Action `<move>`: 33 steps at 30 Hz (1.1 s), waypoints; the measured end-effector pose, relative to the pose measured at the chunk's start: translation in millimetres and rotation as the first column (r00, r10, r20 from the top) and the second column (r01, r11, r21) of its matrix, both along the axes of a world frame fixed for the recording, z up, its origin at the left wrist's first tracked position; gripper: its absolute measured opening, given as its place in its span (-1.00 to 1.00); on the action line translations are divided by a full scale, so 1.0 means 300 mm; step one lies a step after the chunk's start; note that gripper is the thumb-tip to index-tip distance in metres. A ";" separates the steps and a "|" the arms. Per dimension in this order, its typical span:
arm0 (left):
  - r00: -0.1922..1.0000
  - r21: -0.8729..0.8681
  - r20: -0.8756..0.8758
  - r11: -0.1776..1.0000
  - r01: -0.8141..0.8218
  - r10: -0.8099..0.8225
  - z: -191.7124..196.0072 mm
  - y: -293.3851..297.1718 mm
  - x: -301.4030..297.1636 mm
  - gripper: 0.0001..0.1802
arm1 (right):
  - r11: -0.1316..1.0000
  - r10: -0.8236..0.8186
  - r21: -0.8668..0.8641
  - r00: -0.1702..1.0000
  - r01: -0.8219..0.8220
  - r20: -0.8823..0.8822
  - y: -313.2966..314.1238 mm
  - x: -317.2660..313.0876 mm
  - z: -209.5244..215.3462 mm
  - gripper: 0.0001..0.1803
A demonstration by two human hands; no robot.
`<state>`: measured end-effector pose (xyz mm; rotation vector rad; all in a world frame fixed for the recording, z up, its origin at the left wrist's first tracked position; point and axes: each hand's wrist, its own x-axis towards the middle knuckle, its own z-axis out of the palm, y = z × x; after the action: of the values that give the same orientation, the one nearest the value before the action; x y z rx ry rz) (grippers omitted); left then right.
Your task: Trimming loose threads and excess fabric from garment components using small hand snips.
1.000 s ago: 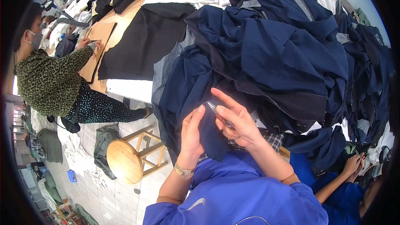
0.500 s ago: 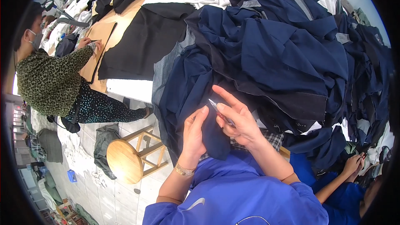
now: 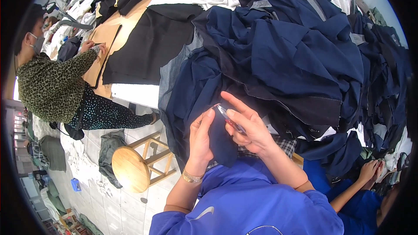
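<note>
My left hand (image 3: pixel 201 140) pinches the edge of a navy blue garment piece (image 3: pixel 221 141) that hangs down in front of my chest. My right hand (image 3: pixel 248 125) holds a small thread snipper (image 3: pixel 227 116) with a clear handle, its tip right at the fabric edge near my left fingers. A gold bracelet sits on my left wrist. The garment piece runs up into a large heap of navy blue garments (image 3: pixel 287 48) on the table ahead of me. My blue sleeves fill the lower edge.
A round wooden stool (image 3: pixel 129 169) stands on the tiled floor at lower left. A person in a leopard-print top (image 3: pixel 52 88) works at the wooden table (image 3: pixel 104 39) on the left, by a black cloth (image 3: pixel 150 45). Another person's hands (image 3: pixel 372 169) show at lower right.
My hands have shifted slightly along the fabric edge; the snipper stays at the cloth. The person on the left has hardly moved.
</note>
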<state>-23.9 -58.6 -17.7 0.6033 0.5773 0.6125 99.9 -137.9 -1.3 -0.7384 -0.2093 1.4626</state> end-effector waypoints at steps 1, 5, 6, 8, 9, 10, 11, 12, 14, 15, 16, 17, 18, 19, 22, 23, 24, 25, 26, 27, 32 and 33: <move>1.000 0.029 -0.022 0.999 -0.016 0.016 -0.011 -0.001 -0.002 -0.72 | 1.000 0.000 0.000 1.000 0.000 0.000 0.000 0.000 0.001 -0.45; 0.987 0.167 -0.133 0.984 -0.064 0.087 -0.025 -0.012 -0.002 -0.75 | 1.000 0.001 -0.015 1.000 -0.001 -0.014 0.003 0.001 0.008 -0.45; 0.987 0.167 -0.133 0.984 -0.064 0.087 -0.026 -0.011 -0.002 -0.75 | 1.000 -0.002 -0.018 1.000 0.002 -0.017 0.004 0.001 0.009 -0.46; 0.989 0.164 -0.126 0.985 -0.057 0.079 -0.029 -0.013 -0.004 -0.73 | 0.999 -0.038 -0.018 0.999 0.037 -0.034 0.005 0.001 0.010 -0.46; 0.989 0.163 -0.127 0.985 -0.057 0.078 -0.023 -0.013 -0.004 -0.73 | 0.997 -0.073 -0.019 0.996 0.072 -0.051 0.006 0.001 0.010 -0.47; 0.994 0.080 -0.093 0.996 -0.043 0.051 -0.007 -0.009 -0.002 -0.72 | 0.994 -0.105 -0.015 0.992 0.104 -0.075 0.009 0.006 0.009 -0.47; 0.998 -0.003 -0.057 1.000 -0.026 0.026 0.006 -0.006 -0.001 -0.71 | 0.995 -0.103 -0.015 0.992 0.103 -0.075 0.008 0.011 0.011 -0.47; 0.999 -0.045 -0.036 0.999 -0.009 0.008 0.011 -0.003 -0.001 -0.69 | 0.996 -0.094 -0.006 0.993 0.094 -0.071 0.006 0.017 0.015 -0.48; 1.000 -0.093 -0.031 0.996 -0.003 0.000 0.010 0.003 -0.002 -0.70 | 0.998 -0.067 0.008 0.997 0.067 -0.033 0.001 0.017 0.009 -0.49; 1.000 -0.140 -0.027 0.990 0.006 -0.010 0.009 0.006 -0.004 -0.70 | 0.999 -0.036 0.015 0.999 0.036 -0.007 -0.001 0.013 0.006 -0.49; 1.000 -0.141 -0.027 0.990 0.006 -0.009 0.013 0.007 -0.005 -0.70 | 1.000 -0.006 0.020 1.000 0.006 0.019 -0.003 0.011 0.005 -0.49; 1.000 -0.144 -0.007 0.989 0.019 -0.021 0.019 0.008 -0.006 -0.71 | 1.000 0.006 0.009 0.999 -0.006 0.035 -0.003 0.006 0.011 -0.48; 0.999 -0.147 0.012 0.989 0.034 -0.032 0.022 0.009 -0.007 -0.71 | 1.000 0.005 0.009 0.999 -0.006 0.035 -0.003 0.004 0.006 -0.48; 0.999 -0.147 0.012 0.989 0.032 -0.031 0.017 0.010 -0.009 -0.71 | 1.000 0.019 0.012 0.999 -0.020 0.046 -0.002 0.000 -0.001 -0.48; 0.999 -0.119 -0.011 0.992 0.029 -0.030 0.001 0.012 -0.012 -0.72 | 0.999 0.030 0.010 0.998 -0.031 0.049 -0.001 -0.005 -0.002 -0.48; 0.999 -0.122 -0.006 0.992 0.031 -0.032 0.005 0.011 -0.012 -0.72 | 1.000 0.029 0.000 0.998 -0.029 0.050 -0.001 -0.005 -0.003 -0.48; 0.999 -0.125 0.000 0.992 0.033 -0.033 0.007 0.010 -0.012 -0.72 | 1.000 0.027 -0.009 0.998 -0.027 0.052 -0.002 -0.006 -0.004 -0.48; 0.999 -0.125 0.000 0.992 0.033 -0.033 0.008 0.011 -0.013 -0.72 | 1.000 0.028 -0.009 0.998 -0.027 0.052 -0.001 -0.005 -0.002 -0.48; 0.999 -0.116 -0.002 0.993 0.034 -0.035 0.007 0.012 -0.014 -0.72 | 0.999 0.029 -0.014 0.999 -0.029 0.044 0.000 -0.004 0.001 -0.48; 0.999 -0.107 -0.004 0.994 0.036 -0.037 0.007 0.013 -0.015 -0.72 | 0.999 0.031 -0.018 0.999 -0.030 0.037 0.001 -0.003 0.003 -0.47; 0.999 -0.118 0.003 0.992 0.044 -0.044 0.002 0.011 -0.017 -0.71 | 1.000 0.022 -0.006 1.000 -0.022 0.009 0.002 -0.007 -0.004 -0.48; 0.999 -0.127 -0.011 0.992 0.028 -0.030 0.005 0.009 -0.015 -0.71 | 1.000 0.018 0.000 1.000 -0.018 -0.002 0.003 -0.008 -0.004 -0.48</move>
<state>-28.3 -55.9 -16.3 0.4958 0.6140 0.5407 97.6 -136.9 -2.6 -0.7366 -0.2149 1.4802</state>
